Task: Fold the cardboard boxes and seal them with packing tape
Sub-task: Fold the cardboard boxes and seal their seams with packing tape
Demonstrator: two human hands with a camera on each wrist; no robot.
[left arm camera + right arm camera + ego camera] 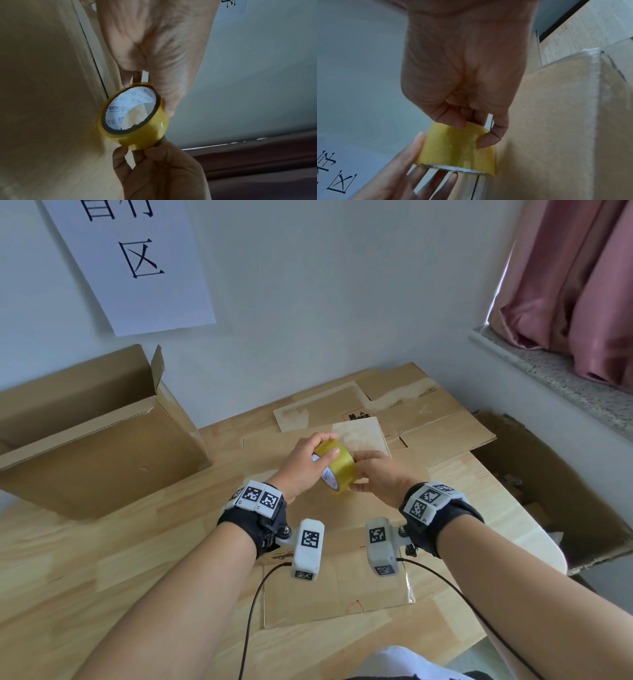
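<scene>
A wooden table (pixel 68 559) with pale planks fills the lower part of the head view, its far edge set against a plain white wall (pixel 325 285). On that wall, above the table's far left corner, hangs a white paper sign (pixel 144 261) printed with large black characters, tilted. Beyond the table's right edge a speckled grey stone sill (pixel 548 374) runs along the wall, and a dusky pink curtain (pixel 575 278) hangs in folds down onto it.

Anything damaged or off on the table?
The flattened cartons at the far side carry pale patches where old tape tore the surface. The tape roll, held by the left hand and right hand, looks intact.
</scene>
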